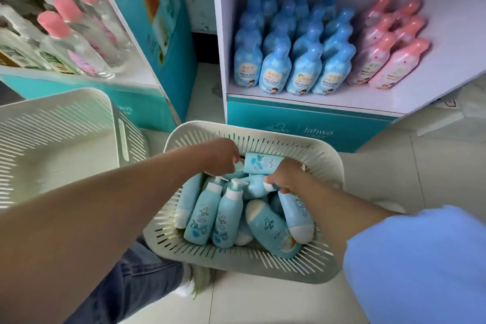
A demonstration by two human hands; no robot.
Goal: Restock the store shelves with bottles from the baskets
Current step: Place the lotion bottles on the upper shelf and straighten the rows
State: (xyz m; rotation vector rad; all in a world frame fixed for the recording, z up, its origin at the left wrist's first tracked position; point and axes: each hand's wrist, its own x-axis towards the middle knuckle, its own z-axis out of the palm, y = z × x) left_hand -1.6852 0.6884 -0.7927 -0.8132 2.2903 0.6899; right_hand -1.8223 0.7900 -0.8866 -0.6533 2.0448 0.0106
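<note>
In slotted white plastic basket (pixel 324 166), lower centre: right hand (pixel 285 176) curled round glossy blue bottle (pixel 253 187), left hand (pixel 222 156) grip unclear.

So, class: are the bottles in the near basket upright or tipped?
Tipped: the bottles lie heaped on their sides in the basket, some overlapping.

Bright, even light fills the scene, its source hard to tell, and shadows are soft, with faint shade on the floor beside the basket (pixel 236 264). Inside the basket the bottles (pixel 201 218) are sharpest, their labels legible. Above it the shelf bottles (pixel 302 71) look soft, and the white shelf (pixel 394 98) nearly washes out. Up left of it, pink caps (pixel 63 6) smear. Wide-angle bending stretches the forearm (pixel 79 205) left of it and the sleeve (pixel 420 258) right of it.
</note>
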